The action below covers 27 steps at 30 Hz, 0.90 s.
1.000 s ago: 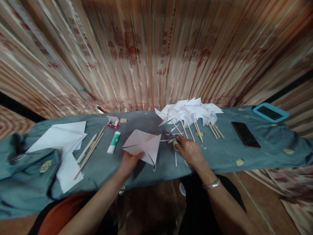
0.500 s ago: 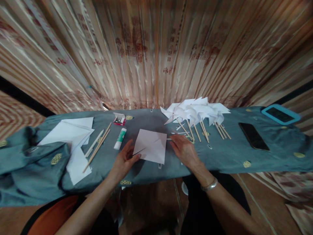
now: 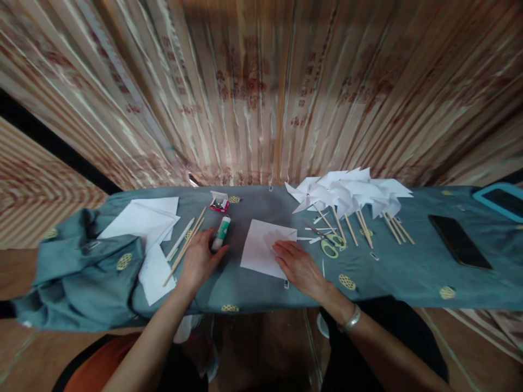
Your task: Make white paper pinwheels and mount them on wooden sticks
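Grey-green, the cloth-covered surface (image 3: 392, 277) bore white pinwheels (image 3: 345, 193), far right. Centrally lay a paper square (image 3: 263, 242), the right hand (image 3: 301, 268), fingers extended, resting on its right side. The left hand (image 3: 199, 260), thumb and fingers parted, bracketed a glue stick (image 3: 222, 228) farther left, contact unclear.

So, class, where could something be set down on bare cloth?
Bare grey cloth shows between the black rectangular phone and the white paper pinwheels, and behind the square white paper sheet, between the small red box and pinwheels. Crowded: around the green-handled scissors among paper strips, and at the left hand beside the green-and-white glue tube.
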Each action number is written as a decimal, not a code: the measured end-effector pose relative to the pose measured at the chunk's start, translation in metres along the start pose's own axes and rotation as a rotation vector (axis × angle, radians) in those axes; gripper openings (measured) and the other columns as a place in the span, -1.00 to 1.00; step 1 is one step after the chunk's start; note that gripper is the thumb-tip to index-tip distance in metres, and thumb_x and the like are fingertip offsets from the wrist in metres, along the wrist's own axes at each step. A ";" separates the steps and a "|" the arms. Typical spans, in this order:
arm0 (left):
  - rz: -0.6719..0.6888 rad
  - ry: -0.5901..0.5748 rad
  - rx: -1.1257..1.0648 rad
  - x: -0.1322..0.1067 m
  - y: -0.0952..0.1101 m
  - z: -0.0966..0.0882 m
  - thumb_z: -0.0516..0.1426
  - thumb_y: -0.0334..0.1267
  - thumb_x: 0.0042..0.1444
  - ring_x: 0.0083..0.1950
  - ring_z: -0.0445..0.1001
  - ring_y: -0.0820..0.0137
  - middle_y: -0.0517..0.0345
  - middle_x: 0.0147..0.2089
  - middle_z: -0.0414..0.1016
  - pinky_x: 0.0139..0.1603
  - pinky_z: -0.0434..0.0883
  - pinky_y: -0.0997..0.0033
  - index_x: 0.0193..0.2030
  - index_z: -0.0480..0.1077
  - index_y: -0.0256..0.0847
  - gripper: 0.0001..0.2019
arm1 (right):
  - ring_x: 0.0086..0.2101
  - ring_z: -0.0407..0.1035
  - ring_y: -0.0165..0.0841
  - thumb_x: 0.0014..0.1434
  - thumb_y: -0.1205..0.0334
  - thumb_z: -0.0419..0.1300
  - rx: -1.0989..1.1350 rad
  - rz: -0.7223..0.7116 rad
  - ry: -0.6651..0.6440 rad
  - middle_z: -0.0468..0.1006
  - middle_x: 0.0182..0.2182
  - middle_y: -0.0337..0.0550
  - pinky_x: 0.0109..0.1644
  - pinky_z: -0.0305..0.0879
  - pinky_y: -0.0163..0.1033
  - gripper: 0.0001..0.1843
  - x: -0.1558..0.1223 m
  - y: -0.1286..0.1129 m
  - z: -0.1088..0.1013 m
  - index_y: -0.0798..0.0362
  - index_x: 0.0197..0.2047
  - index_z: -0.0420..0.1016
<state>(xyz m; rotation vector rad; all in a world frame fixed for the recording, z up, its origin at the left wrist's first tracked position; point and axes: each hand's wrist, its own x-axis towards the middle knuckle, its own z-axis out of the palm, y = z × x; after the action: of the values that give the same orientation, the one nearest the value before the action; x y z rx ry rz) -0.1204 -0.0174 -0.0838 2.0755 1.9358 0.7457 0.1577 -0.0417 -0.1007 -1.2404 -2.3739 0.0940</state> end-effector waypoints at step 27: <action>-0.091 -0.255 -0.778 -0.026 0.098 -0.001 0.28 -0.12 -0.05 -0.20 0.54 0.27 0.06 -0.18 0.60 -0.16 0.47 0.33 -0.12 0.53 -0.19 -0.66 | -0.45 0.43 -0.54 -0.16 0.16 0.48 1.842 0.902 0.242 0.63 -0.39 -0.27 -0.40 0.34 -0.47 -0.74 0.008 -0.015 -0.038 0.05 -0.36 0.62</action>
<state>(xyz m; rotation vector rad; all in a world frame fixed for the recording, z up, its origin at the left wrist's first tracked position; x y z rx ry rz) -0.0359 -0.0547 -0.0424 1.5015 1.2940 0.9581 0.1582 -0.0496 -0.0598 -0.9107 -0.5325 1.7106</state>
